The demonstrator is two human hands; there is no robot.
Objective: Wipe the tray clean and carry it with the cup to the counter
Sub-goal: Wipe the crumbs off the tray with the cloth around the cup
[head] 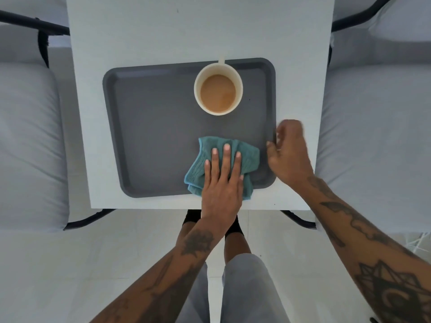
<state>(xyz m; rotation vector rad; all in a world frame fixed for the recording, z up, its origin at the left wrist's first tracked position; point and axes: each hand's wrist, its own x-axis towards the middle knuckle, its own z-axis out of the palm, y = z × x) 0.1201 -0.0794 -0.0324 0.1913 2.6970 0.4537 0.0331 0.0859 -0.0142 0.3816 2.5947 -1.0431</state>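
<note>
Head view. Left hand [222, 183]: fingers [226, 157] flat, spread, pressing teal cloth [248, 159] on near-right floor of tray [151, 136]. Right hand [288, 150]: fingers curled around tray's right rim, steadying. Tray: grey, stiff, likely light and slick; lies on white surface [140, 38]; best gripped at both side rims. Cup [218, 89]: far side of tray, nearly full, spill-prone; carry level.

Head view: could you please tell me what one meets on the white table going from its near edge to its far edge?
Left hand flat on the teal cloth at the grey tray's near end → right hand at the tray's right rim → cup of milky coffee → bare white table.
</note>
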